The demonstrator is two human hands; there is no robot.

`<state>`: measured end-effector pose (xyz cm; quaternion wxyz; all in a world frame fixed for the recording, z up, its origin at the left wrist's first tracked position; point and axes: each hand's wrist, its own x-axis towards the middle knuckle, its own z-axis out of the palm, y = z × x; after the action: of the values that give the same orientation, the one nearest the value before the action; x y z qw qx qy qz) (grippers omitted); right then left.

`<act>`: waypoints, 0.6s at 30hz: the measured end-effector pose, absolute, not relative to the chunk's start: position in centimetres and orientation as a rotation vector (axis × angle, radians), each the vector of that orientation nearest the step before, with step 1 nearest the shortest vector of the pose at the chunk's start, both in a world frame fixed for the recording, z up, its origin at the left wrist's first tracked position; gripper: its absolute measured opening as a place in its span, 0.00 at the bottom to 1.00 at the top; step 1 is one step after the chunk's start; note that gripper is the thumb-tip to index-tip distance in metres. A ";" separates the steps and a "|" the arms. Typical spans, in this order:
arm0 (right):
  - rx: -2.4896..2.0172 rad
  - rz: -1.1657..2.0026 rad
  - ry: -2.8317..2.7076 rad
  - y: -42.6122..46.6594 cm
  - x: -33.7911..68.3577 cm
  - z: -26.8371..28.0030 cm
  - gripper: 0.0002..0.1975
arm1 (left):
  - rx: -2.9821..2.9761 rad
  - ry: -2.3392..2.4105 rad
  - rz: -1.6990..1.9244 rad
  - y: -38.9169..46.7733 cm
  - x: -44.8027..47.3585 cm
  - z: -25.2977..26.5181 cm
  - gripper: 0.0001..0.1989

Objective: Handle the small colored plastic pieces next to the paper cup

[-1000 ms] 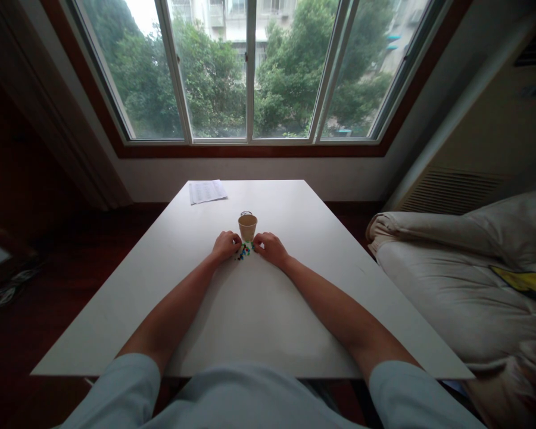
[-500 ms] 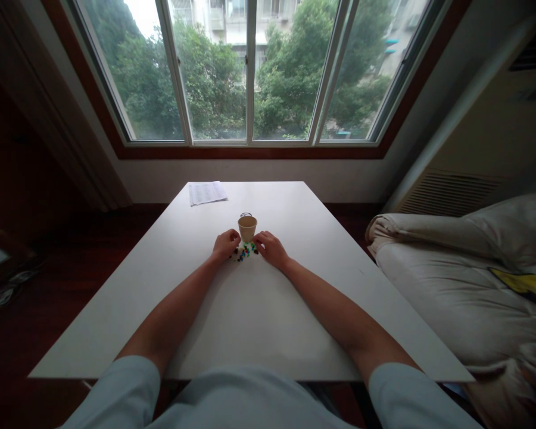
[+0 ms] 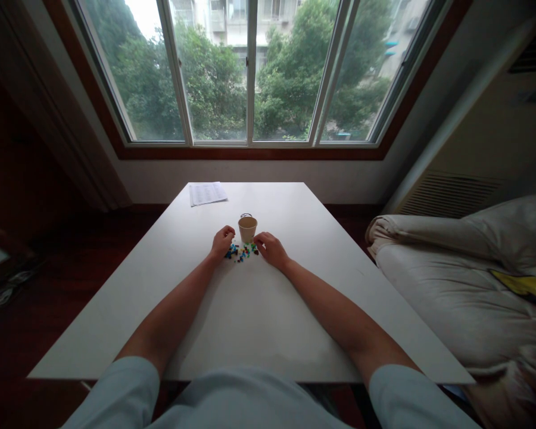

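Observation:
A tan paper cup (image 3: 248,230) stands upright on the white table (image 3: 259,316). Several small coloured beads (image 3: 242,252) lie scattered just in front of it, blue, green, red and dark ones among them. My left hand (image 3: 224,239) is at the left edge of the beads, a little apart from the cup, its fingers curled together. On the other side, my right hand (image 3: 270,247) rests by the cup's lower right, fingertips pinched close to the beads. Whatever either hand holds is too small to make out.
Printed paper sheets (image 3: 208,193) lie at the table's far left. A thin dark loop (image 3: 246,215) sits right behind the cup. To the right of the table is a beige sofa (image 3: 446,262), and beyond the far edge a window (image 3: 250,83).
My left hand has moved slightly left and away from the cup, uncovering more beads at the left of the pile. My right hand is almost still.

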<state>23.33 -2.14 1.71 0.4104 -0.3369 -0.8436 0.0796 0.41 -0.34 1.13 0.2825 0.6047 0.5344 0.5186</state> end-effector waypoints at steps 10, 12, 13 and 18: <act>-0.890 0.212 -2.105 -2.2 23.3 1.7 0.05 | 1.710 1.499 1.454 -1.5 0.6 2.2 0.10; -0.898 0.209 -2.106 -2.2 23.3 1.7 0.05 | 1.769 1.511 1.505 -1.7 0.8 2.4 0.10; -0.900 0.207 -2.108 -2.2 23.3 1.7 0.05 | 1.778 1.513 1.529 -1.7 0.8 2.4 0.11; -0.892 0.205 -2.108 -2.3 23.3 1.8 0.06 | 1.616 1.512 1.595 -1.5 0.9 2.5 0.12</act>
<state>23.32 -2.30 1.84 0.4095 -0.3541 -0.8369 0.0813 0.87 -1.46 2.51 0.2053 0.5799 0.5424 0.5722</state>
